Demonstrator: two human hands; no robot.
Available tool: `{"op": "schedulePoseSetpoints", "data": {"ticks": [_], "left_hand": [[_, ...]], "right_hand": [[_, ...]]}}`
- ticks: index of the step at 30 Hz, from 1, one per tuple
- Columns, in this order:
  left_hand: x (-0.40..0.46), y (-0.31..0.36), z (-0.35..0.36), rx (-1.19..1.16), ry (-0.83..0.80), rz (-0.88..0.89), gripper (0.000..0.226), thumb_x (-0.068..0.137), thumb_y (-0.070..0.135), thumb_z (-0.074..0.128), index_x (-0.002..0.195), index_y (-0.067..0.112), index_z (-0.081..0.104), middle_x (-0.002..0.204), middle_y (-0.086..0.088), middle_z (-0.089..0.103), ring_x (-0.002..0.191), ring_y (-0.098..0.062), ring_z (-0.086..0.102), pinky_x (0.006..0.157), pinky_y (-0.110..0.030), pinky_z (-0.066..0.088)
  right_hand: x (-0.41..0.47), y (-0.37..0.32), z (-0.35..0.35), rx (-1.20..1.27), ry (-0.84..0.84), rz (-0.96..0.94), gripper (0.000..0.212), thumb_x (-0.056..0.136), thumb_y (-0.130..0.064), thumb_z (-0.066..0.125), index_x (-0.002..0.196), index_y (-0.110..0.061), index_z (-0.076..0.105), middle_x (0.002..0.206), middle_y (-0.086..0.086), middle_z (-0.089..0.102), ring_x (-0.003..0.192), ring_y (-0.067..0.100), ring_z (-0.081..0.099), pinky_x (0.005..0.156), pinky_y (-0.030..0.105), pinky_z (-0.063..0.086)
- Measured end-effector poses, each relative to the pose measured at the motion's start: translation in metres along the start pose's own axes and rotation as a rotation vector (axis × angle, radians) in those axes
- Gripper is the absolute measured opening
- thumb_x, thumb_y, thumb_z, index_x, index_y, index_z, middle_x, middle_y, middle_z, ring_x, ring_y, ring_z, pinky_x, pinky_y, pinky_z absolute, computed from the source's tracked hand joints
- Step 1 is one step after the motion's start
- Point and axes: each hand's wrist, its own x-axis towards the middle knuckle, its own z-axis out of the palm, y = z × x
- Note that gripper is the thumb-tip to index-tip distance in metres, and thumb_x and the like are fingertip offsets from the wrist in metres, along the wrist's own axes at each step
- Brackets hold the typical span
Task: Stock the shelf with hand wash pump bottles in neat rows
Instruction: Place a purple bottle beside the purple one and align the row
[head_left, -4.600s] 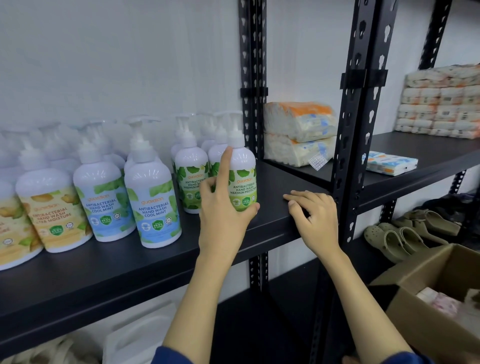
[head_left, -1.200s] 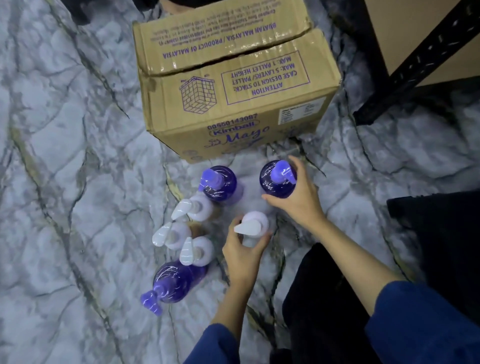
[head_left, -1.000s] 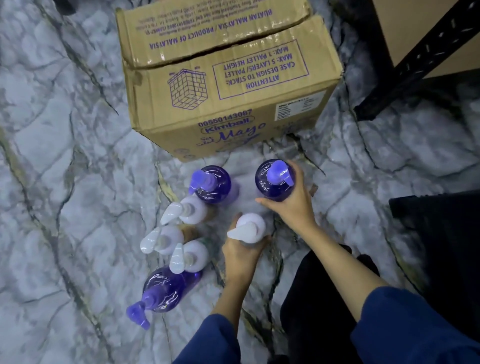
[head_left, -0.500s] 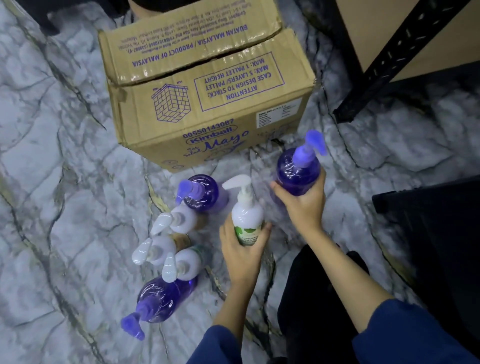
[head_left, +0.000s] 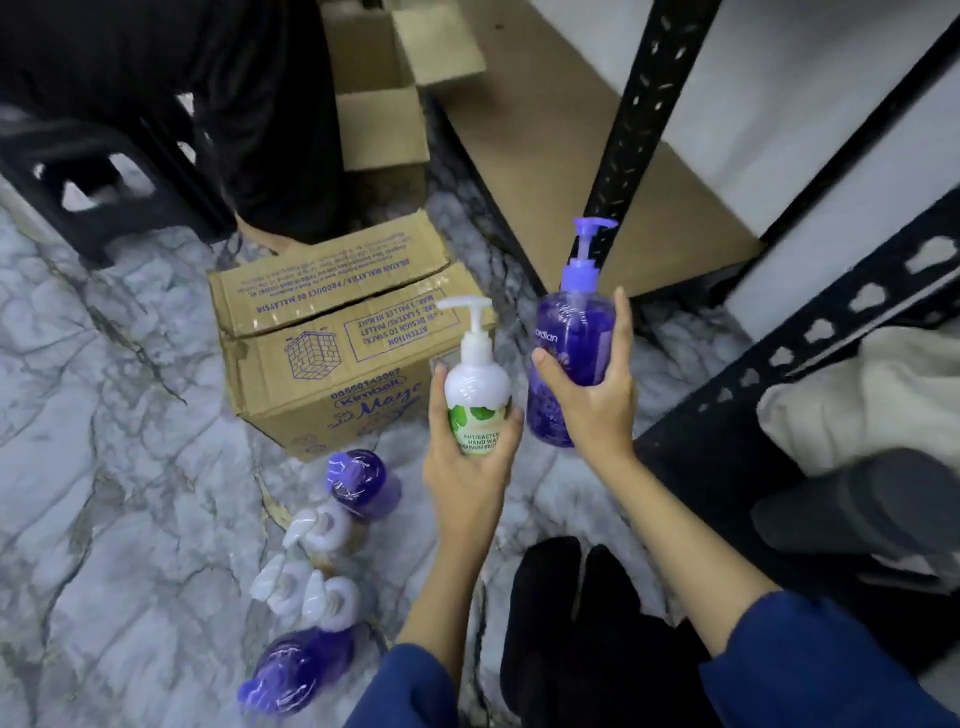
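My left hand (head_left: 470, 470) grips a white pump bottle (head_left: 477, 387) with a green leaf label, held upright above the floor. To its right, my right hand (head_left: 597, 400) grips a purple pump bottle (head_left: 571, 332), also upright and a little higher. On the marble floor at lower left stand several more bottles: a purple one (head_left: 361, 480), white ones (head_left: 322, 530) (head_left: 306, 597), and another purple one (head_left: 293, 667) nearest me. The black shelf frame (head_left: 810, 332) runs along the right.
A shut cardboard box (head_left: 332, 343) sits on the floor just behind the bottles, with an open carton (head_left: 382, 104) behind it. A black stool (head_left: 98, 171) stands at upper left. A black upright post (head_left: 631, 135) rises right of centre. Shoes (head_left: 857, 504) lie under the shelf.
Both hands have lifted their bottles off the floor and raised them. The view has tilted up, bringing the shelf frame and the far carton into sight.
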Motion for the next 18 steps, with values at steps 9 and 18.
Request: {"op": "schedulePoseSetpoints", "data": {"ticks": [9,18], "left_hand": [[-0.015,0.141,-0.023,-0.162,-0.032,0.268,0.073,0.066,0.057,0.07,0.128,0.063,0.032,0.114,0.021,0.061,0.099,0.002,0.06,0.087,-0.02,0.045],[-0.062,0.283,-0.036,-0.295,-0.07,0.492,0.076,0.077,0.042,0.074,0.141,0.04,0.035,0.099,0.013,0.06,0.093,-0.011,0.058,0.084,-0.026,0.04]], "right_hand": [[-0.007,-0.154,-0.078,0.099,0.162,-0.272,0.091,0.067,-0.045,0.074,0.143,-0.045,0.023,0.123,-0.034,0.048,0.105,-0.006,0.056,0.094,0.019,0.044],[-0.042,-0.295,-0.185,0.14,0.358,-0.499,0.091,0.066,-0.054,0.071,0.142,-0.046,0.022,0.127,-0.013,0.057,0.105,0.005,0.06,0.092,0.03,0.051]]}}
